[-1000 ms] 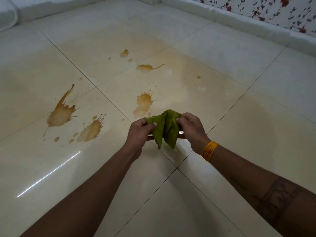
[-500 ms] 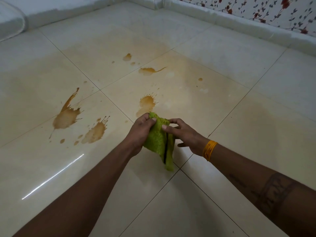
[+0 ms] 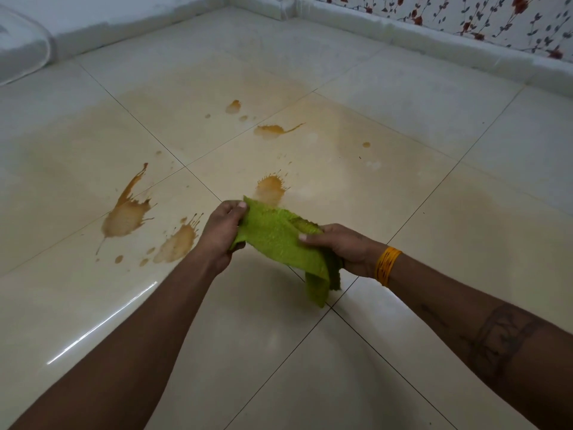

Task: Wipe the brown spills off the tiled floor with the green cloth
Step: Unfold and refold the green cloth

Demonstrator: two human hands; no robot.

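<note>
**Green cloth held in both hands above the stained tiles**

The left hand point(image 3: 221, 235) grips the upper left corner of the bright green, nubbly-textured cloth point(image 3: 280, 240), fingers curled over its edge with the thumb underneath. The right hand point(image 3: 339, 248) pinches the cloth's right side, thumb lying flat on the top face and fingers tucked beneath the bunched fabric. The cloth spans the gap between the two hands, held in the air over the floor. Its long axis runs from the far left corner at the left fingertips down toward the near right, where a loose end hangs below the right hand and points down at a tile joint. An orange bangle point(image 3: 387, 265) circles the right wrist.

Beyond the hands, on the glossy cream tiled floor point(image 3: 434, 212), lie the brown spills: a round splat point(image 3: 270, 188) just past the cloth's far corner, a long streaked splash point(image 3: 127, 212) and a smaller splatter point(image 3: 176, 245) to the left of the left hand, and a thin-tailed puddle point(image 3: 273, 130) with scattered drops farther off. A white skirting point(image 3: 434, 35) edges the floor under floral wallpaper point(image 3: 496, 20).
</note>
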